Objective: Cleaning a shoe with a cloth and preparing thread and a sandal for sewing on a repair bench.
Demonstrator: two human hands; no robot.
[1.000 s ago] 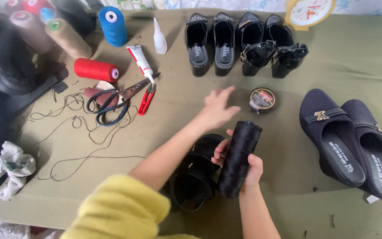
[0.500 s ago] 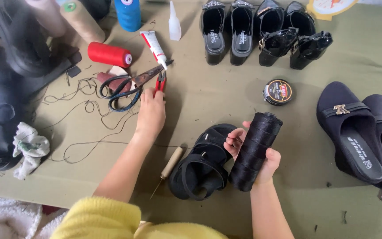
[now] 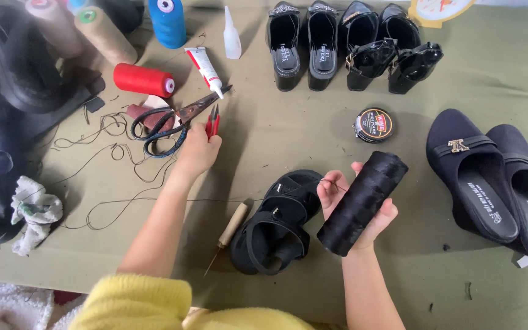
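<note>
Table (image 3: 288, 134) covered in olive-green cloth fills the frame. Black strappy sandal (image 3: 276, 223) lies at lower centre. Right hand (image 3: 352, 205) grips a black cylindrical thread spool (image 3: 362, 201) beside it. Left hand (image 3: 198, 153), fingers curled, pinches small red-handled snips (image 3: 213, 122) beside black-handled scissors (image 3: 169, 122).

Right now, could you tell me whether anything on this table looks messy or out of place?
Loose dark thread trails in tangles across the cloth left of the scissors, and a crumpled rag lies by the edge. The shoes stand paired; nothing looks spilled or broken.
</note>
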